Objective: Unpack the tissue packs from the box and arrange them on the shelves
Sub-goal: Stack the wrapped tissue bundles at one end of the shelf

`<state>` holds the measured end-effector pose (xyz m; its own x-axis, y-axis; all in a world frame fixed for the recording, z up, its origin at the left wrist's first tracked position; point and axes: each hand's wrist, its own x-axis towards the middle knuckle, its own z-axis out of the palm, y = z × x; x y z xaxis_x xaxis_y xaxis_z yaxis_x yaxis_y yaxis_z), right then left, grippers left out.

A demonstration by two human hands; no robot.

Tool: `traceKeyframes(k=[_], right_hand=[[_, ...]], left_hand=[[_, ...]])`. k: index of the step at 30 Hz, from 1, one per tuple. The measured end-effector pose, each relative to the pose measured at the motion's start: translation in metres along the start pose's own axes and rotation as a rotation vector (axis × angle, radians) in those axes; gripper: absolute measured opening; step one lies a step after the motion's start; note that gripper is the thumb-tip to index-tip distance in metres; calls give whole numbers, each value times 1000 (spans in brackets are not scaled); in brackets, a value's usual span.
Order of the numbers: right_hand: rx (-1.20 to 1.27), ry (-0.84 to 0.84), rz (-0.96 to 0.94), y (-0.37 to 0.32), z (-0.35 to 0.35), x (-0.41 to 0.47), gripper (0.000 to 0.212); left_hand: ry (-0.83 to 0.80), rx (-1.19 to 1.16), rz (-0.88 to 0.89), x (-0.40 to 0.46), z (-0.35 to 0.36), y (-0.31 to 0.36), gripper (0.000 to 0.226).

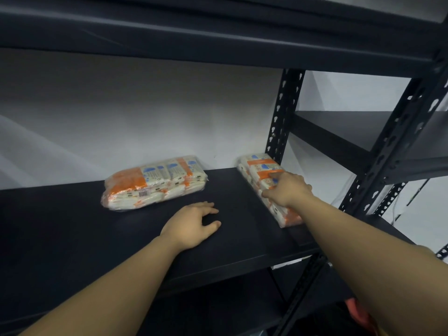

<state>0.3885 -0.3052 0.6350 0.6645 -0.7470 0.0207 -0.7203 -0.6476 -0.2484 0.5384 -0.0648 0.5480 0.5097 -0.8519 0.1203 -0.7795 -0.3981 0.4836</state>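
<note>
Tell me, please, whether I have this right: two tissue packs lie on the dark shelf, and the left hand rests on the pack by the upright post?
Not quite: in the head view the right hand rests on the pack by the upright post. The left hand lies on the bare shelf.

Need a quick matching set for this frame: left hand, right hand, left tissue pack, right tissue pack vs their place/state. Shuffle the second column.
Column 1:
1. left hand
2. right hand
3. left tissue pack
4. right tissue pack

Column 2:
A. lies untouched, barcode label facing the camera
B. rests on the bare shelf, holding nothing
C. beside the rear upright post, under a hand
D. lies on top of a pack, index finger extended

Pairs: 1-B, 2-D, 3-A, 4-C
</note>
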Motion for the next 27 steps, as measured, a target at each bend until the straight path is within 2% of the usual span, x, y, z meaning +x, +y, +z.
traceKeyframes(k=[16, 19, 21, 24, 27], right_hand=[[0, -8, -13, -4, 4, 17, 76], [11, 34, -42, -3, 1, 8, 72], [-21, 143, -105, -5, 2, -4, 69], [-3, 285, -297, -14, 13, -29, 63], [121, 209, -477, -30, 33, -61, 45]], left_hand=[[13, -8, -12, -1, -2, 2, 48], [18, -1, -19, -1, -2, 2, 48], [36, 9, -26, -2, -2, 3, 48], [61, 30, -30, -6, -4, 6, 45], [80, 32, -35, -13, -7, 4, 41]])
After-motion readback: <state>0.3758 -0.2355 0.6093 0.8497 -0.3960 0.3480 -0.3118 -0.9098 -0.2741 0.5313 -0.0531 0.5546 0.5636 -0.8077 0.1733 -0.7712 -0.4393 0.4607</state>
